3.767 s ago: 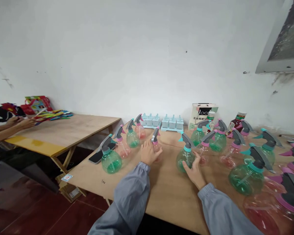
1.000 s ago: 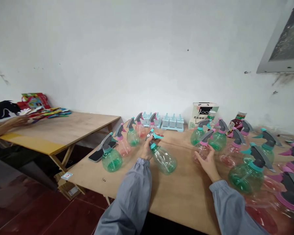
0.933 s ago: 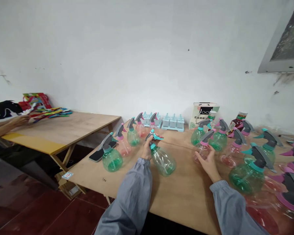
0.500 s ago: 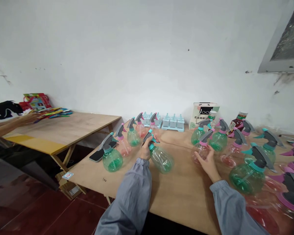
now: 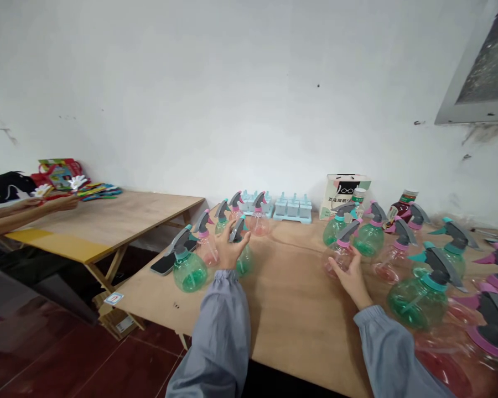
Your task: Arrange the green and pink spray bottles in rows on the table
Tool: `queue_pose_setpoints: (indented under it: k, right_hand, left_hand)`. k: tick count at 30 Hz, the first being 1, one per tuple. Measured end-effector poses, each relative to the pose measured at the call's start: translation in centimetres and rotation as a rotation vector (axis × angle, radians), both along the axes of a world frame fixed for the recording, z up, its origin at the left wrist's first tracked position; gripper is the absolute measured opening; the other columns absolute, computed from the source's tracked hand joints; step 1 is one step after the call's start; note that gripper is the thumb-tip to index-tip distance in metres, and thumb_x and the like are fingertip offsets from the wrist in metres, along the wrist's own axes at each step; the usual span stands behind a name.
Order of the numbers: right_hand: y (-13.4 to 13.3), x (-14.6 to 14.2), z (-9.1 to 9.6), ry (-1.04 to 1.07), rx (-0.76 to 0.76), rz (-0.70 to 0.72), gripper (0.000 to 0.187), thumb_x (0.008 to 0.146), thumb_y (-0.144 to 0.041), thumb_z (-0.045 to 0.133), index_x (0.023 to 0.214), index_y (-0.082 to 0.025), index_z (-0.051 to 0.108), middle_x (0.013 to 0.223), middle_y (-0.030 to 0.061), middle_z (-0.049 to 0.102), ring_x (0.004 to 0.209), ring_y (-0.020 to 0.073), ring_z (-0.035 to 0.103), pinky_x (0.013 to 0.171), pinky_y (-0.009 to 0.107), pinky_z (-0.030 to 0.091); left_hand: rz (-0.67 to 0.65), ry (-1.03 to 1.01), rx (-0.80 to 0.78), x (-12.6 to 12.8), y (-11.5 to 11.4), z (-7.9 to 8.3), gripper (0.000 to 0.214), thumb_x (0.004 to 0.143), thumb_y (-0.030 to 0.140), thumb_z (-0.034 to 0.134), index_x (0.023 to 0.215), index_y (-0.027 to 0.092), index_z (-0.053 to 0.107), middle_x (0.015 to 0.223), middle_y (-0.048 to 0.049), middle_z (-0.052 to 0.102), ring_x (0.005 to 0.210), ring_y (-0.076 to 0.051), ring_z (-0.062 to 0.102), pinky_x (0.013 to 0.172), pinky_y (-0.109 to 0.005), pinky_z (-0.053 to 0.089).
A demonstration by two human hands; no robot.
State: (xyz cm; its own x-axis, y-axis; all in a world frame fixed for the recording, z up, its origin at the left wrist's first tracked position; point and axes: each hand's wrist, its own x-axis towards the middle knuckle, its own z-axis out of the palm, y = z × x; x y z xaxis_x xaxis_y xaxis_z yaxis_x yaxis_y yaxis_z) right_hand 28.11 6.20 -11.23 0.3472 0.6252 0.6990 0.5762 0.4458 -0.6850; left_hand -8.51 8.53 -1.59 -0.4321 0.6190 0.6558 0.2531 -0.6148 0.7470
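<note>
My left hand (image 5: 228,249) is open with spread fingers, just left of a green spray bottle (image 5: 244,262) with a grey trigger. That bottle stands upright on the wooden table (image 5: 290,309), at the near end of a row of green and pink spray bottles. My right hand (image 5: 348,273) is cupped round the base of a pink spray bottle (image 5: 339,253) with a grey trigger. Both sleeves are grey.
Several more green and pink spray bottles (image 5: 419,296) crowd the table's right side. A black phone (image 5: 166,264) lies at the left edge. Light blue moulds (image 5: 292,209), a box (image 5: 344,193) and a dark red bottle (image 5: 401,209) stand by the wall. Another person's arms (image 5: 20,213) reach over a second table (image 5: 108,221).
My left hand carried the tilted green bottle leftward, stood it upright by the row and spread its fingers. My right hand stayed on the pink bottle.
</note>
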Motion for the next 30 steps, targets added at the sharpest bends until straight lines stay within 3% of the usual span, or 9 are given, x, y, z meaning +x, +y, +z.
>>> queue_pose_setpoints:
  k: [4, 8, 15, 18, 21, 24, 28, 30]
  right_hand:
    - [0.0, -0.8, -0.2, 0.006, -0.001, 0.022, 0.090, 0.079, -0.066, 0.068, 0.145, -0.014, 0.035, 0.143, 0.0221, 0.048, 0.131, 0.0346, 0.049, 0.112, 0.058, 0.039]
    - [-0.1, -2.0, -0.6, 0.002, -0.021, 0.037, 0.092, 0.080, -0.063, 0.067, 0.151, -0.015, 0.033, 0.148, 0.0226, 0.046, 0.136, 0.0355, 0.048, 0.113, 0.059, 0.038]
    - [-0.4, -4.8, -1.5, -0.008, -0.102, 0.289, 0.091, 0.086, -0.057, 0.065, 0.157, -0.021, 0.020, 0.157, 0.0202, 0.039, 0.146, 0.0315, 0.041, 0.119, 0.057, 0.034]
    - [-0.3, -5.7, -2.1, -0.003, -0.106, 0.301, 0.090, 0.084, -0.058, 0.066, 0.154, -0.020, 0.024, 0.156, 0.0219, 0.040, 0.146, 0.0332, 0.041, 0.117, 0.058, 0.036]
    - [-0.2, -6.1, -2.5, 0.004, -0.117, 0.306, 0.092, 0.083, -0.057, 0.066, 0.153, -0.018, 0.022, 0.155, 0.0226, 0.041, 0.145, 0.0331, 0.043, 0.118, 0.056, 0.036]
    - [-0.4, -6.6, -2.7, -0.013, -0.121, 0.320, 0.089, 0.085, -0.054, 0.064, 0.153, -0.017, 0.020, 0.151, 0.0221, 0.046, 0.141, 0.0321, 0.048, 0.115, 0.054, 0.041]
    - [-1.1, -8.0, -2.3, -0.139, -0.086, 0.327, 0.085, 0.085, -0.044, 0.065, 0.154, -0.018, 0.023, 0.142, 0.0207, 0.055, 0.130, 0.0333, 0.058, 0.106, 0.054, 0.050]
    - [-1.3, -8.9, -2.0, -0.255, -0.031, 0.327, 0.082, 0.084, -0.039, 0.066, 0.154, -0.020, 0.027, 0.142, 0.0196, 0.055, 0.131, 0.0344, 0.057, 0.108, 0.056, 0.049]
  left_hand:
    - [0.221, 0.176, -0.037, 0.9, 1.3, -2.4, 0.060, 0.062, 0.031, 0.083, 0.117, 0.017, 0.063, 0.117, -0.0157, 0.069, 0.113, -0.038, 0.064, 0.107, -0.049, 0.038]
    - [0.286, 0.224, -0.127, 2.0, 3.2, -4.2, 0.056, 0.069, 0.035, 0.078, 0.117, 0.015, 0.058, 0.122, -0.0225, 0.064, 0.123, -0.045, 0.056, 0.107, -0.053, 0.036]
    - [0.256, 0.172, -0.149, 3.0, 5.8, -4.0, 0.067, 0.076, 0.054, 0.078, 0.123, 0.014, 0.051, 0.126, -0.0228, 0.063, 0.128, -0.044, 0.054, 0.110, -0.053, 0.030]
    - [0.233, 0.172, -0.154, 3.0, 6.3, -3.9, 0.076, 0.077, 0.062, 0.074, 0.130, 0.014, 0.047, 0.134, -0.0249, 0.061, 0.130, -0.042, 0.054, 0.113, -0.055, 0.029]
    - [0.253, 0.119, -0.098, 2.9, 5.6, -4.1, 0.076, 0.082, 0.061, 0.068, 0.137, 0.016, 0.043, 0.151, -0.0257, 0.047, 0.144, -0.041, 0.041, 0.116, -0.056, 0.026]
    - [0.084, 0.043, 0.060, 3.8, 3.6, -4.1, 0.072, 0.081, 0.059, 0.071, 0.136, 0.019, 0.047, 0.157, -0.0219, 0.039, 0.152, -0.040, 0.026, 0.116, -0.054, 0.031]
    - [-0.329, 0.066, 0.152, 8.0, 0.1, -3.6, 0.090, 0.050, 0.051, 0.094, 0.128, 0.021, 0.058, 0.143, -0.0201, 0.055, 0.143, -0.041, 0.043, 0.119, -0.054, 0.032]
    - [-0.569, 0.048, 0.108, 10.3, -1.2, -3.1, 0.096, 0.049, 0.039, 0.097, 0.134, 0.023, 0.056, 0.144, -0.0173, 0.056, 0.141, -0.037, 0.046, 0.120, -0.051, 0.032]
